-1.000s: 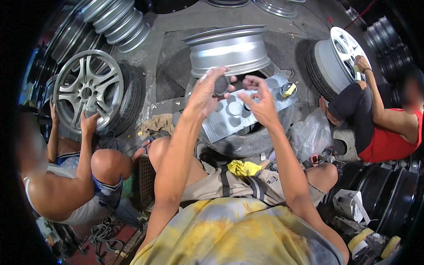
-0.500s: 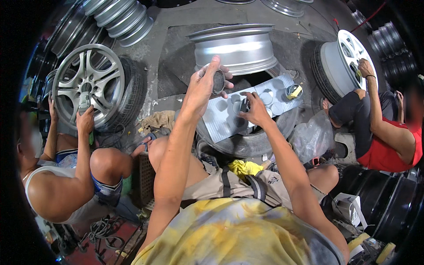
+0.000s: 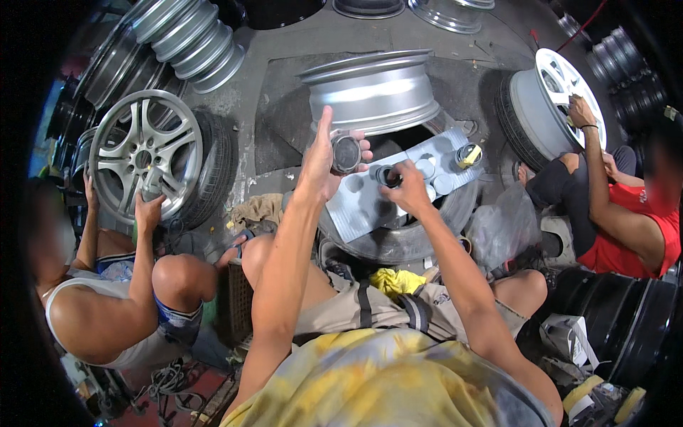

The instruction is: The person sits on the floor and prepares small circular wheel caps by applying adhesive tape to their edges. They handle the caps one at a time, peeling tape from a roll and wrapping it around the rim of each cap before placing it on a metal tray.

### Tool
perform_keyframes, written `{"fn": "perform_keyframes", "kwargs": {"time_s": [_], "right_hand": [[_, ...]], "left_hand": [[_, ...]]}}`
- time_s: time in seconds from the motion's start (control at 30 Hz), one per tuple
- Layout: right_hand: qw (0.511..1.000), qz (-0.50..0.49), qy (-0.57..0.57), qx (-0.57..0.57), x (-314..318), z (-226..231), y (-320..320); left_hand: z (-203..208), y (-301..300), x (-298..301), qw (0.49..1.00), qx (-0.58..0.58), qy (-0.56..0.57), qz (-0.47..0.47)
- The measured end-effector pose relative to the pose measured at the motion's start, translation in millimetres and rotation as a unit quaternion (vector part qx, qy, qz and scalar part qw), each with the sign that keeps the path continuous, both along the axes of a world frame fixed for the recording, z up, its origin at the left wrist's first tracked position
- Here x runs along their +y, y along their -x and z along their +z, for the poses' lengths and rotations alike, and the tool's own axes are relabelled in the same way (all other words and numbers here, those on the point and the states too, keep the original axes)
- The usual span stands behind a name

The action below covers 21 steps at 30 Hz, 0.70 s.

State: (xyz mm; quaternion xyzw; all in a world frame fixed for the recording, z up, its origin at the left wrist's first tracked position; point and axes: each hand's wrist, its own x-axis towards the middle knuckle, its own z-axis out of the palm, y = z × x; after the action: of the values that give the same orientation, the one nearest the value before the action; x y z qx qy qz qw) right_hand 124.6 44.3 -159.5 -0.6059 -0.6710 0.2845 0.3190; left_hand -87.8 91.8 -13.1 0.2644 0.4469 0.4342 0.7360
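My left hand [image 3: 324, 158] is raised, thumb up, with a round dark wheel centre cap [image 3: 346, 154] held against its palm and fingers. My right hand [image 3: 407, 188] grips a second dark, cup-like cap [image 3: 388, 175] by its edge, just over a grey ribbed sheet [image 3: 348, 213]. Several light grey discs [image 3: 442, 185] lie on that sheet to the right of my fingers. Farther right sits a roll of tape [image 3: 468, 155] with a yellow piece on it. The sheet rests across a tyre [image 3: 370, 249] before my knees.
A silver rim [image 3: 370, 92] stands behind the sheet. To the left, a person holds a tool against a spoked wheel [image 3: 146, 156]; at right, another in red works on a white wheel [image 3: 569, 92]. A plastic bag [image 3: 501, 224] and yellow cloth [image 3: 395, 282] lie nearby.
The cap in my left hand has turned so its round face shows more. My right fingers have closed on the other dark cap, now tipped upward. The whole view has shifted slightly.
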Motion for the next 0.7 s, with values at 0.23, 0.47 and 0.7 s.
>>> {"fn": "perform_keyframes", "kwargs": {"time_s": [0.23,0.47,0.7], "right_hand": [[0.967,0.012,-0.241,0.083,-29.6,161.4,-11.6],[0.964,0.050,-0.262,0.006,-40.9,161.6,-18.1],[0.983,0.040,-0.178,0.023,-59.1,165.2,-44.6]], "left_hand": [[-23.2,-21.7,-0.6,0.993,-0.051,0.037,-0.103],[12.1,-66.0,-23.6,0.975,-0.055,0.005,-0.216],[12.8,-101.6,-37.6,0.973,-0.035,-0.004,-0.228]]}}
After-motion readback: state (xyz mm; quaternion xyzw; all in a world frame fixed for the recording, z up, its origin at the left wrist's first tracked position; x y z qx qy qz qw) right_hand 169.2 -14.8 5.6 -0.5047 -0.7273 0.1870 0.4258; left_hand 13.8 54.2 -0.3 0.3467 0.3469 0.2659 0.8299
